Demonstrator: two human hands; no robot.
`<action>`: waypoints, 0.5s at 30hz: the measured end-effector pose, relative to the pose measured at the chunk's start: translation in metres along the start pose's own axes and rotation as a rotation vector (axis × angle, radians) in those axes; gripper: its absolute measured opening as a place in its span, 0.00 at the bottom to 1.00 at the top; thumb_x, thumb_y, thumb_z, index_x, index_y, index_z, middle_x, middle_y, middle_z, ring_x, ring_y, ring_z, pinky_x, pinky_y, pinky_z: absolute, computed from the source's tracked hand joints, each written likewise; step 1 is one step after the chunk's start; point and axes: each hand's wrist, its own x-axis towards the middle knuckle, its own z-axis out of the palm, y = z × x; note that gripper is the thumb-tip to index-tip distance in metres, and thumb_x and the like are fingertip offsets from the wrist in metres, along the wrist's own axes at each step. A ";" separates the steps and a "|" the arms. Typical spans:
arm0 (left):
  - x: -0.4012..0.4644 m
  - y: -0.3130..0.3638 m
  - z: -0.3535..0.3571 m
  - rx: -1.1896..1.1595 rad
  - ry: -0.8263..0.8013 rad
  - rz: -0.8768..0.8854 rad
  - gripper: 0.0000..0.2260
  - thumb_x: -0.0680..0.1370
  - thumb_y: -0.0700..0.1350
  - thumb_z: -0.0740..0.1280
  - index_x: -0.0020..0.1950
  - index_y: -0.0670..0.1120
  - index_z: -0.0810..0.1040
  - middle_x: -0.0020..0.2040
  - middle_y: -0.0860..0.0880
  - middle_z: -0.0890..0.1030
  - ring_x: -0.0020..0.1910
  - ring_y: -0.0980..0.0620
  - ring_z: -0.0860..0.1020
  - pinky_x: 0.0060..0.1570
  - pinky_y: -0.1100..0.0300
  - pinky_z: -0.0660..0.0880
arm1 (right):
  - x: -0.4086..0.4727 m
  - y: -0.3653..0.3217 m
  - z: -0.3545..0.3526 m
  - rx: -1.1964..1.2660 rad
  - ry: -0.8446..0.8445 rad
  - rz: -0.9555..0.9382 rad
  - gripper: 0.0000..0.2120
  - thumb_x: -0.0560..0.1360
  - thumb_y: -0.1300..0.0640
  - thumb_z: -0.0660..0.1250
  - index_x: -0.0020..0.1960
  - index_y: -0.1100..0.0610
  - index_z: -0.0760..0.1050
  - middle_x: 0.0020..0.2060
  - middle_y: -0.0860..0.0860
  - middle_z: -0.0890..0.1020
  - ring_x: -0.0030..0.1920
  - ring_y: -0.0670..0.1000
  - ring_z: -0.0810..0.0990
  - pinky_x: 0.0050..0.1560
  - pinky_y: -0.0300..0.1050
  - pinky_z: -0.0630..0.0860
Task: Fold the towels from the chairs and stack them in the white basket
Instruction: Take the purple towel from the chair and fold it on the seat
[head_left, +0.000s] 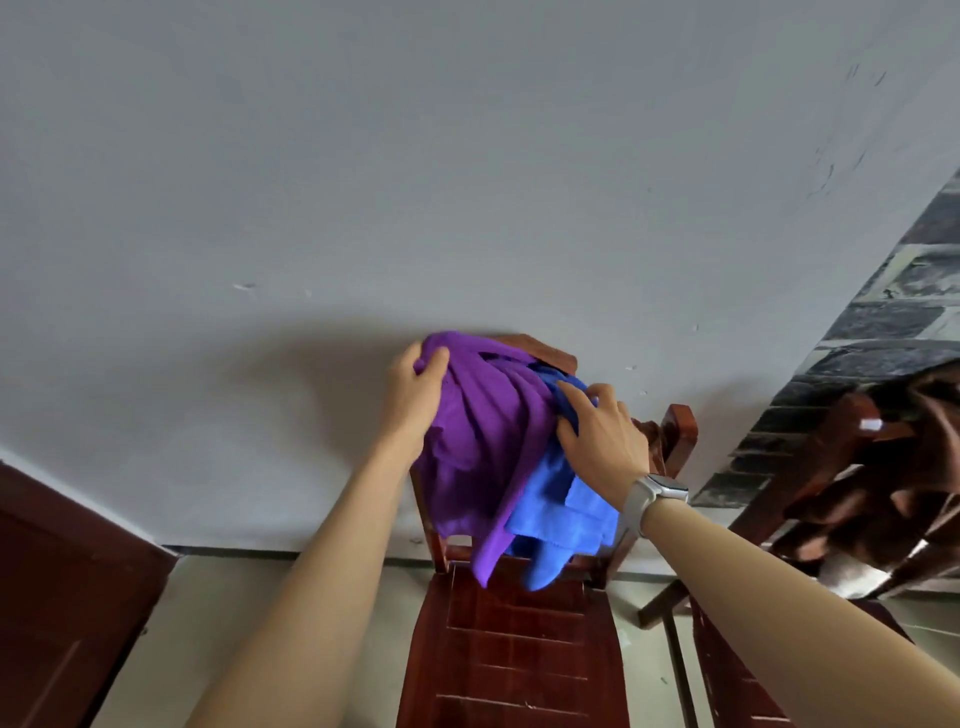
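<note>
Across the upper half of the frame spreads a pale grey wall (415, 156), with a few scuff marks near its upper right. At the right edge a band of dark stone tiles (883, 322) runs diagonally down toward the centre. Below the wall, in the lower middle, stands a dark red wooden chair (514, 649) with a slatted seat, its back against the wall. A second wooden chair (680, 431) shows just to its right, and more dark wooden furniture (883, 478) is piled at the right edge, too blurred to make out. A dark red panel (62, 597) fills the lower left corner.

Over the back of the middle chair hang two towels, bunched together. The purple towel (478, 441) lies on the left and drapes down to the seat; the blue towel (561, 509) hangs on the right, partly tucked under the purple one and touching it.

Both bare arms reach up from the bottom of the frame. The left hand (415, 384) has its fingers and thumb curled into the upper left corner of the purple towel, gripping a fold of it. The right hand (602, 431) clutches the top of the blue towel, with cloth gathered under its fingers. A pale wristwatch (654, 493) sits on the right wrist.
</note>
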 end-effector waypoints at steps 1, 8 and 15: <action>0.004 0.008 0.000 -0.169 0.009 -0.062 0.08 0.78 0.42 0.62 0.39 0.50 0.74 0.40 0.50 0.78 0.42 0.51 0.76 0.48 0.56 0.74 | 0.002 -0.001 -0.002 0.014 0.002 0.011 0.20 0.77 0.51 0.56 0.69 0.46 0.62 0.61 0.55 0.67 0.57 0.60 0.72 0.46 0.51 0.73; 0.002 0.008 -0.008 -0.731 -0.040 -0.294 0.07 0.80 0.45 0.59 0.49 0.47 0.76 0.45 0.46 0.80 0.41 0.51 0.80 0.42 0.57 0.79 | 0.004 -0.001 -0.005 -0.007 -0.067 0.030 0.22 0.78 0.44 0.55 0.69 0.48 0.61 0.59 0.56 0.69 0.59 0.60 0.71 0.48 0.52 0.72; 0.038 0.015 -0.034 -0.839 -0.106 -0.250 0.19 0.80 0.53 0.55 0.63 0.43 0.73 0.55 0.44 0.81 0.52 0.48 0.80 0.45 0.57 0.80 | 0.004 0.011 0.003 0.058 -0.184 0.180 0.20 0.78 0.44 0.52 0.59 0.57 0.71 0.59 0.58 0.72 0.60 0.60 0.72 0.58 0.53 0.70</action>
